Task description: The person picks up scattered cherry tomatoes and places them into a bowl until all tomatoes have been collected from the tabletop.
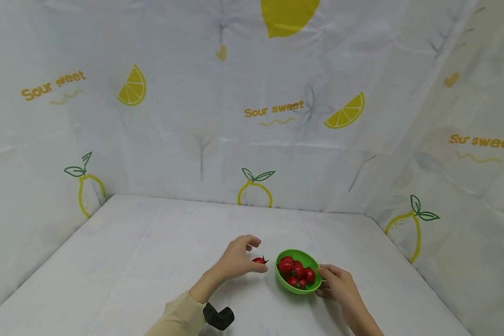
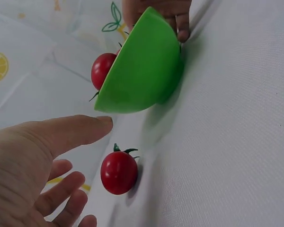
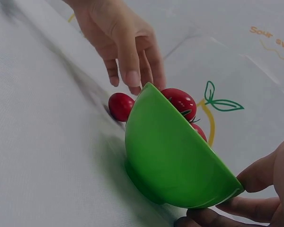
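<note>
A green bowl (image 1: 289, 286) stands on the white tabletop with several red cherry tomatoes (image 1: 286, 265) in it. My right hand (image 1: 340, 285) holds the bowl at its right side, thumb at the rim and fingers low against the wall in the right wrist view. Left of the bowl, a single cherry tomato (image 2: 119, 172) with a green stem lies on the table. My left hand (image 1: 236, 262) is spread beside this loose tomato, thumb and fingers apart and holding nothing. In the head view the left thumb partly hides the tomato.
White cloth with lemon prints covers the back wall (image 1: 172, 140) and the side walls. The white tabletop (image 1: 122, 261) runs back to the wall's foot. A black band (image 1: 218, 317) sits on the left wrist, over the end of a beige sleeve (image 1: 178, 317).
</note>
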